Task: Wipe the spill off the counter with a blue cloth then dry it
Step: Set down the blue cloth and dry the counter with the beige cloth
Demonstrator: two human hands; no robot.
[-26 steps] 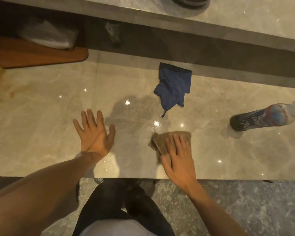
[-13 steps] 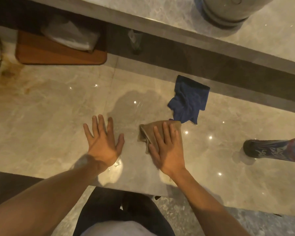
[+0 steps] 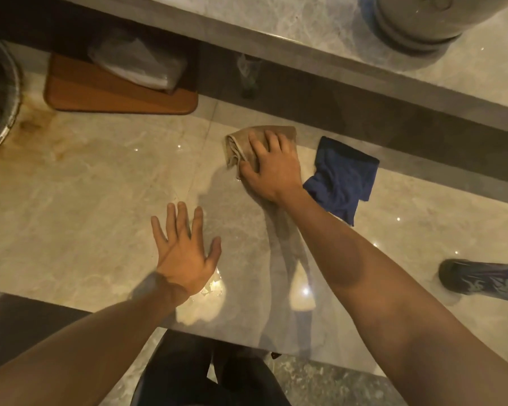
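Observation:
My right hand (image 3: 272, 168) presses flat on a folded tan cloth (image 3: 239, 145) far out on the marble counter (image 3: 85, 200), fingers spread over it. Just right of that hand lies a crumpled blue cloth (image 3: 342, 178), loose on the counter and touched by nothing. My left hand (image 3: 185, 253) rests flat on the counter near the front edge, fingers apart, holding nothing. A faint wet sheen shows on the stone between the two hands.
A wooden board (image 3: 115, 95) with a plastic-wrapped packet (image 3: 138, 64) sits at the back left. A metal pot rim (image 3: 3, 92) is at the far left beside a brownish stain. A dark printed bottle (image 3: 481, 281) lies at the right. A raised ledge with a grey vessel (image 3: 417, 22) runs behind.
My right hand has pushed the tan cloth away from me, from near the front edge to beside the blue cloth. My left hand stays flat in place. The blue cloth has not moved.

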